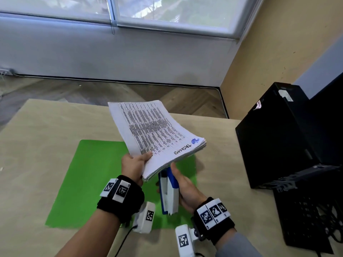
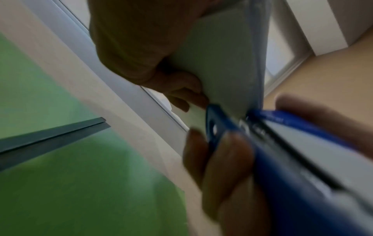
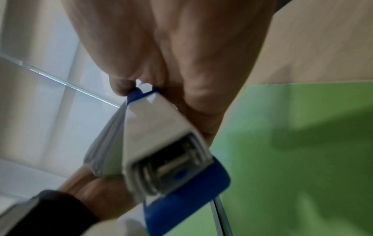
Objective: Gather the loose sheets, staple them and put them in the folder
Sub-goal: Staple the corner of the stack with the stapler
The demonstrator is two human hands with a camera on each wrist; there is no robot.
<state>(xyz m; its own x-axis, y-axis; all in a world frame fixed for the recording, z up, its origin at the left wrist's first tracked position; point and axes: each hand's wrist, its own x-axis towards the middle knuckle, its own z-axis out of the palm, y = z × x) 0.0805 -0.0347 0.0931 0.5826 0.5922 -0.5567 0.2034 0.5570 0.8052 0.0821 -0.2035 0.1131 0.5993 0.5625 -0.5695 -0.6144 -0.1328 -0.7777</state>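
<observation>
My left hand (image 1: 136, 166) grips a thick stack of printed sheets (image 1: 154, 134) by its near corner, thumb on top, holding it tilted above the table. My right hand (image 1: 186, 188) grips a blue and white stapler (image 1: 168, 191), its front end under the stack's near edge. In the left wrist view the stapler (image 2: 282, 151) meets the edge of the sheets (image 2: 224, 67); whether its mouth is around them I cannot tell. The right wrist view shows the stapler's rear end (image 3: 171, 159) in my palm. The green folder (image 1: 89, 182) lies flat on the table beneath both hands.
The beige table (image 1: 37, 127) extends left and far of the folder. A black computer tower (image 1: 278, 134) stands at the right, with a black perforated panel (image 1: 308, 216) in front of it. A window and wall lie beyond the table's far edge.
</observation>
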